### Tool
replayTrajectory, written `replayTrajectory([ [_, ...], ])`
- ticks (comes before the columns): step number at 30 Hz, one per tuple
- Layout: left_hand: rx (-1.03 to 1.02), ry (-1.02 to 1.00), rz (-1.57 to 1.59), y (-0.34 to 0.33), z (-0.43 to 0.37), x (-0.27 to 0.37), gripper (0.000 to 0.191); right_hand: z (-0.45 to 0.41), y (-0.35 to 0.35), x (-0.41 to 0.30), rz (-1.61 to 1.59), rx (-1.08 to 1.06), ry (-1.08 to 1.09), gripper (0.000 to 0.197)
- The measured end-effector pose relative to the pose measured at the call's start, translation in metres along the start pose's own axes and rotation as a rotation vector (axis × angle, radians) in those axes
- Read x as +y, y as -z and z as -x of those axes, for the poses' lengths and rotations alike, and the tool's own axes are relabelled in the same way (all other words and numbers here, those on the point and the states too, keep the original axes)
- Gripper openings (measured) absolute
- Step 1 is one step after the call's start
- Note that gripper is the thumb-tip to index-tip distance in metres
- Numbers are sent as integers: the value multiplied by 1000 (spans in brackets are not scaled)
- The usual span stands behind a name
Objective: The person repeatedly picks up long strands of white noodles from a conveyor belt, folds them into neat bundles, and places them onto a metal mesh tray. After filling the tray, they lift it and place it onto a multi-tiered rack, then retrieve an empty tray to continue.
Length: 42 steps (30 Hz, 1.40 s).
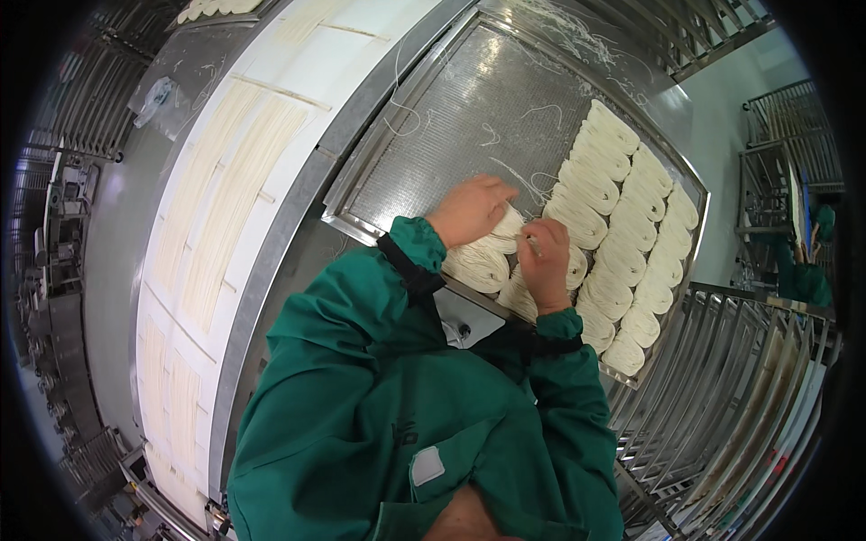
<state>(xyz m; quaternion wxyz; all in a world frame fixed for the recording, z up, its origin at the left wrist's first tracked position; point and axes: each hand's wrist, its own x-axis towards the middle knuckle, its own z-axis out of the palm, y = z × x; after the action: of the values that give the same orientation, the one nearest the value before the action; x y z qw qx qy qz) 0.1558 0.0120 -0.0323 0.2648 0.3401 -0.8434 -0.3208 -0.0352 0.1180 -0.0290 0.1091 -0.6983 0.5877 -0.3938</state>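
Observation:
Folded bundles of thin pale noodles [602, 223] lie in overlapping rows on a perforated metal tray [467, 81]. My left hand [473, 208] is over a bundle [504, 237] near the tray's front edge, its fingers bent down against the noodles. Just to the right, my right hand [547, 260] has its fingers curled at the same bundle's end, above the neighbouring bundles; whether it pinches strands is hard to tell. Another bundle [477, 267] rests below my left hand. Loose noodle strands [517, 177] are scattered on the bare part of the tray.
Left of the tray runs a white conveyor belt [270, 162] carrying flat noodle strands [237, 196] with thin sticks. Noodle scraps [575, 34] lie on the metal table beyond the tray. Metal racks [717, 392] stand at the right. Another person [808, 277] in green is at the far right.

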Motion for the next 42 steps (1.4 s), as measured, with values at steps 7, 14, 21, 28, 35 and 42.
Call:
replayTrajectory([
  [7, 55, 32, -231, 6, 10, -38, 30, -5, -13, 6, 400, -87, 87, 13],
  [14, 439, 94, -154, 70, 26, -79, 35, -2, 14, 10, 283, -43, -23, 23],
  [21, 794, 846, -764, 234, 38, -203, 80, 8, 24, 12, 155, -30, -20, 17],
  [28, 400, 740, -921, 227, -28, -239, 35, -3, 15, 7, 54, 25, -13, 17],
  [35, 219, 567, 271, 190, -83, -161, 32, -65, 11, 0, -138, 55, -12, 22],
  [42, -16, 296, 905, 130, -108, 29, 19, -166, -23, -35, -147, 226, 78, 85],
])
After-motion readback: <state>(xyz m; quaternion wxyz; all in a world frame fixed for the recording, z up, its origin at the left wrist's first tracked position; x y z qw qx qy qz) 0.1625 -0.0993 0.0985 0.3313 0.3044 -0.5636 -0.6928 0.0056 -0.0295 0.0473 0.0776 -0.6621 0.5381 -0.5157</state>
